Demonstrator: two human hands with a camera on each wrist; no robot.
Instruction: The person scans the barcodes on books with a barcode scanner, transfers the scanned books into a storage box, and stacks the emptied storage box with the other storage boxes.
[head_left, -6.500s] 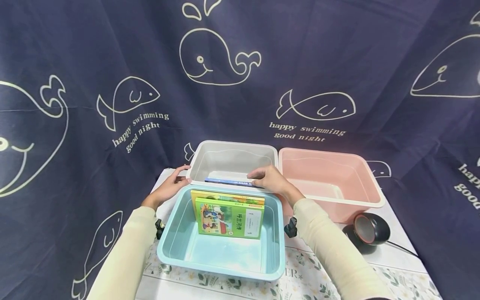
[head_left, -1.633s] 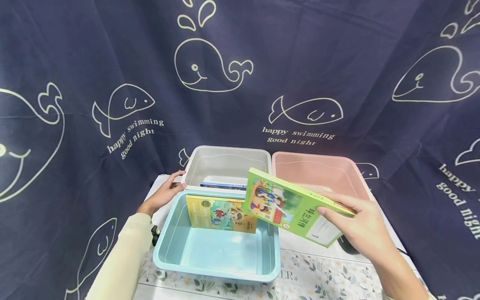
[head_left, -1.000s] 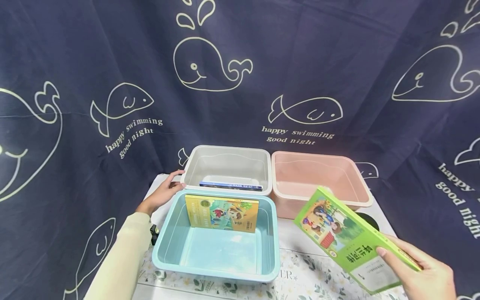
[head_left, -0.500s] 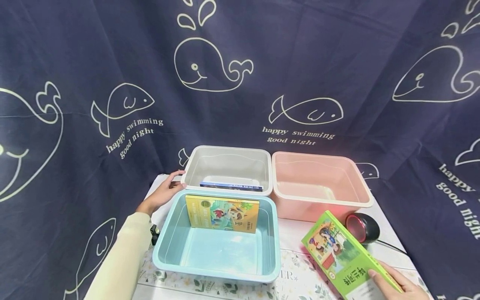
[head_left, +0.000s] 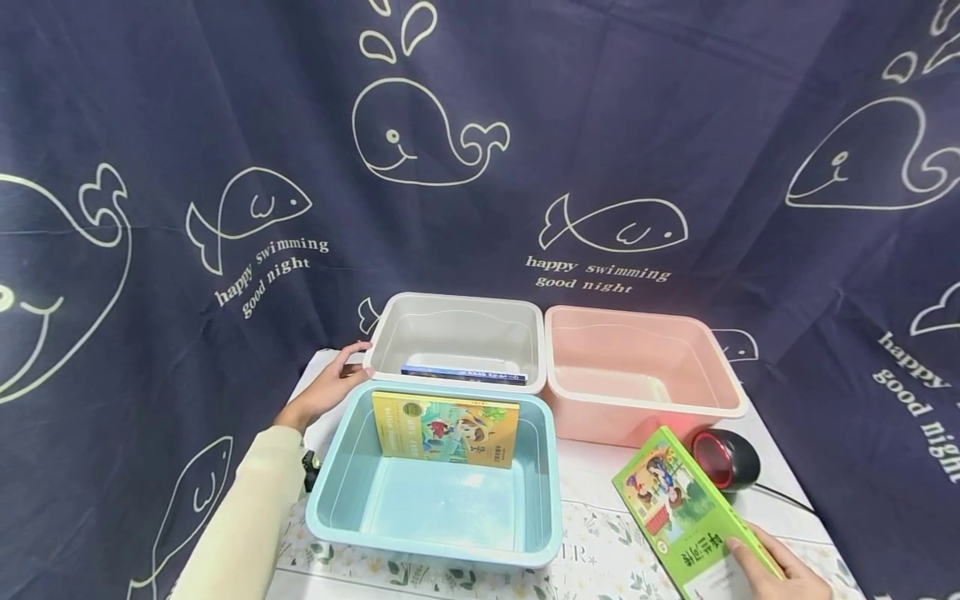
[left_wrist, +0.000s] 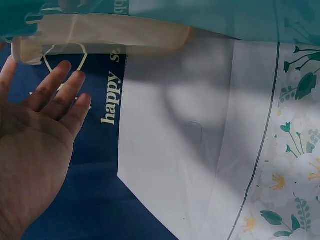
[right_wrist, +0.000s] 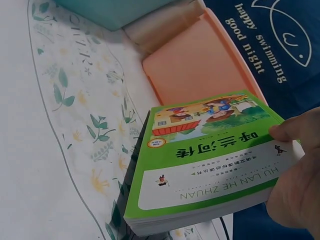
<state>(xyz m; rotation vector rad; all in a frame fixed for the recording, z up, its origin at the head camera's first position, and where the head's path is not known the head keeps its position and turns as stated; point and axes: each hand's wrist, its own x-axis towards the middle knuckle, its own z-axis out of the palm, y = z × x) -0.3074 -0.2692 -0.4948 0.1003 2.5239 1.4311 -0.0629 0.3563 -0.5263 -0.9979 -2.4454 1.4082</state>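
Note:
At the lower right of the head view my right hand (head_left: 780, 571) grips a green book (head_left: 686, 512) by its edge, thumb on the cover. The right wrist view shows the same book (right_wrist: 200, 145) cover up, tilted. Beside its far corner stands a black, round desktop scanner (head_left: 738, 460) with a red-lit opening and a cable. My left hand (head_left: 330, 392), fingers extended, rests at the left rim of the grey bin (head_left: 378, 329). In the left wrist view the left hand's (left_wrist: 42, 135) palm shows, holding nothing.
A yellow book (head_left: 450, 429) leans upright against the back wall of the blue bin (head_left: 435, 554). Inside the grey bin a blue book (head_left: 465, 374) lies along the front wall. The pink bin (head_left: 626, 425) stands on the right. A floral cloth (head_left: 592, 542) covers the table front.
My right hand has lifted the green book out of the blue bin and carried it right, down beside the scanner, whose opening now glows red. Lately the left hand has stayed at the grey bin.

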